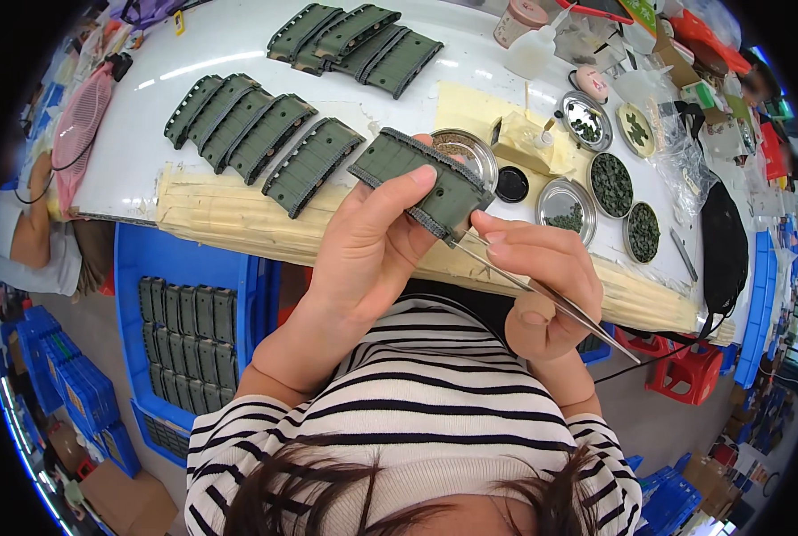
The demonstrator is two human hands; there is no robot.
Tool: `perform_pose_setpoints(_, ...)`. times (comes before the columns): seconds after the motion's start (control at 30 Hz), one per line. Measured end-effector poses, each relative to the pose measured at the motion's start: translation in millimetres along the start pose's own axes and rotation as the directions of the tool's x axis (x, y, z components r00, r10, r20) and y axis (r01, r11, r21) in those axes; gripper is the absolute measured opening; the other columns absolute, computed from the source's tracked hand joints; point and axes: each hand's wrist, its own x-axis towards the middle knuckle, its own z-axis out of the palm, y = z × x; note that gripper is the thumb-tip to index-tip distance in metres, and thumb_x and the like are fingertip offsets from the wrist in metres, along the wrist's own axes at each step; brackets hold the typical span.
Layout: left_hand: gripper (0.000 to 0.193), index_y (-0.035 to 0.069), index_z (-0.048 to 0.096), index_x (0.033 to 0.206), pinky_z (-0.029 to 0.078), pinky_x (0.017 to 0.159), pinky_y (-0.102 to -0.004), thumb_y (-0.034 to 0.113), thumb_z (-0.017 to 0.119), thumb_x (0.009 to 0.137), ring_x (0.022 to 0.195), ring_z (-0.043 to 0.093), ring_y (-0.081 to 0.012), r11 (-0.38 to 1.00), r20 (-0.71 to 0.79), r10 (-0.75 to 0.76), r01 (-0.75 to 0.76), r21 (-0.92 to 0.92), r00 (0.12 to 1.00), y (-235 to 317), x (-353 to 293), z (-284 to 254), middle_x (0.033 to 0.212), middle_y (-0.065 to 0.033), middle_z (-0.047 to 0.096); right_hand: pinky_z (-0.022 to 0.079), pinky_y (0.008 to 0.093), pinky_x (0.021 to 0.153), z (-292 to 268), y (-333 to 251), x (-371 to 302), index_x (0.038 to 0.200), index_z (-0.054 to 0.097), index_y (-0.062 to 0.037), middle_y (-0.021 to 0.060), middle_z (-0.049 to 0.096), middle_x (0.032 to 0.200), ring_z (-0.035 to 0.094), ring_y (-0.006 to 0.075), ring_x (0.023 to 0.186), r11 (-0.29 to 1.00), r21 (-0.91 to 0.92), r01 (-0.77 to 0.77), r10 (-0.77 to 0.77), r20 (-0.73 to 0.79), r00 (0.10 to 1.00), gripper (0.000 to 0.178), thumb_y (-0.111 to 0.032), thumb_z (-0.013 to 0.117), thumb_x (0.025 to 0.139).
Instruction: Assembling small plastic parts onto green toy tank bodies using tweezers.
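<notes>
In my left hand [372,232] I grip a dark green curved plastic casing [443,192], held up over the table's near edge with the thumb pressed on its face. My right hand [551,286] is closed on a pair of metal tweezers [577,314], whose tips meet the casing's lower right end. Whether the tips pinch a small part cannot be made out. Similar casings lie to the left: a single one [314,167], an overlapping row [242,125] and a farther group [354,45].
Round metal dishes [567,207] of small dark green pieces stand at the right, near a black cap [511,184] and a small yellow box [533,143]. A second pair of tweezers [684,255] lies farther right. Below left, a blue crate [131,259] holds stacked casings. Red stools [685,373] stand under the table.
</notes>
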Motion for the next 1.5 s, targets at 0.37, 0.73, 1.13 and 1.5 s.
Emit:
perform_pose_setpoints(0.37,0.047,-0.002,0.033,0.137,0.046,0.102,-0.0343,0.026,0.041,0.100,0.124,0.046,-0.0286,0.902,0.218,0.019,0.078,-0.425,0.976,11,13,-18,0.136,-0.0274,0.036,0.055,0.0341,0.071,-1,-4,-9,0.095,0.061,0.0016,0.0167,0.062,0.092,0.067,0.0284,0.084,0.986,0.164,0.008,0.033,-0.248,0.968,0.052,-0.047,0.041,0.096)
perform_pose_setpoints(0.73,0.059,-0.010,0.040,0.115,0.056,0.089,-0.0248,0.041,0.058,0.090,0.100,0.062,-0.0218,0.692,0.328,-0.137,0.327,-0.644,0.935,10,28,1,0.110,-0.0199,0.055,0.054,0.0352,0.071,1,-11,-11,0.091,0.057,0.0023,0.0168,0.058,0.085,0.064,0.0285,0.077,0.998,0.059,-0.009,0.021,-0.194,0.981,0.057,-0.050,0.035,0.098)
perform_pose_setpoints(1.13,0.060,-0.012,0.037,0.120,0.057,0.090,-0.0262,0.034,0.060,0.090,0.104,0.059,-0.0246,0.714,0.290,-0.116,0.282,-0.641,0.950,7,29,0,0.121,-0.0196,0.043,0.054,0.0324,0.073,3,-4,-15,0.097,0.063,0.0016,0.0171,0.065,0.092,0.066,0.0264,0.083,0.988,0.150,0.048,-0.016,-0.209,0.978,0.039,-0.035,0.050,0.097)
perform_pose_setpoints(1.5,0.060,-0.014,0.038,0.118,0.057,0.090,-0.0254,0.034,0.060,0.090,0.103,0.058,-0.0236,0.722,0.275,-0.119,0.273,-0.636,0.954,6,30,1,0.121,-0.0193,0.044,0.053,0.0315,0.073,3,-1,-16,0.098,0.063,0.0011,0.0168,0.065,0.093,0.066,0.0261,0.085,0.987,0.154,0.048,-0.017,-0.198,0.980,0.033,-0.030,0.052,0.096)
